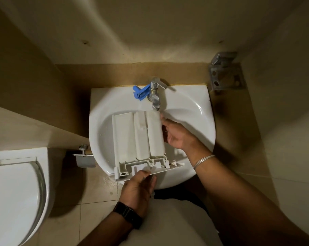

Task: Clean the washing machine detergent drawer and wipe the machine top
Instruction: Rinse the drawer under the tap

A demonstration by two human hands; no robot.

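Detergent drawer (138, 137) is out of the machine and held over the white sink (201, 110), underside up, ribbed bottom facing the camera. Front panel end points toward the person, far end sits under the tap (155, 96). Drawer lies slightly tilted across the basin, its left edge over the bowl.

Left hand (139, 189) grips the front panel from below — thumb curled over the panel's near edge, fingers wrapped under it. Black watch (128, 214) on that wrist.

Right hand (176, 134) is at the drawer's right long side, fingers curled round that edge near the far corner; thumb position hard to make out, palm faces the drawer. Thin metal bangle (204, 161) on that wrist.

Hands are well apart, one at each end of the drawer, both clamped on it.

Possibly water running from the spout onto the far right corner — frame is blurred there, can't confirm.

Blue plastic insert (140, 93) lies on the sink's back ledge, just left of the tap, apart from the drawer.

Toilet (15, 192) at lower left, lid down. Metal holder (83, 157) on the wall between toilet and sink. Metal bracket (224, 73) in the right corner.
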